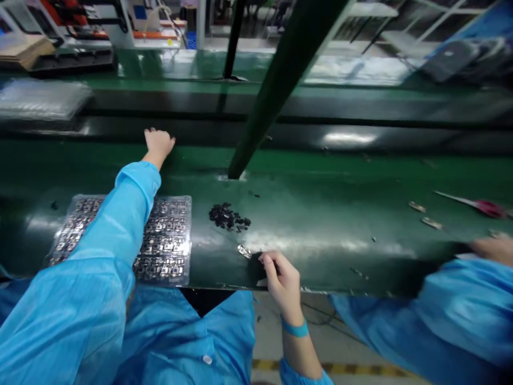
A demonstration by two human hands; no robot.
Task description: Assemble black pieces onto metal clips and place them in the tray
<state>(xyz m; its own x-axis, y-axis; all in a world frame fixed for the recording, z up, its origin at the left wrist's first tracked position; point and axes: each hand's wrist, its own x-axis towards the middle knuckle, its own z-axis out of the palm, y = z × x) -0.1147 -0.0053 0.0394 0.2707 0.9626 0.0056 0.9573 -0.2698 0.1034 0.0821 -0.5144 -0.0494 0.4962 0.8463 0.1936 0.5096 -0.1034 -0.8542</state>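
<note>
My left hand [159, 143] is stretched out over the edge of the dark conveyor belt [192, 131]. Its fingers curl away from me, and whatever they hold is hidden. Under my left sleeve lies a clear plastic tray [189, 224] with rows of small circuit boards. My right hand [282, 278] is near the table's front edge, thumb and forefinger pinched together; what is between them is too small to name. Just left of those fingertips lies one small circuit board [244, 251]. Beyond it is a loose pile of small black pieces [227, 216].
A green post [276, 91] rises slantwise from the green table [320, 208]. Stacked clear trays [42, 101] stand at far left. On the right are scissors [491, 208], small boards [432, 223] and another person's blue sleeve [460, 305] and hand [495, 248].
</note>
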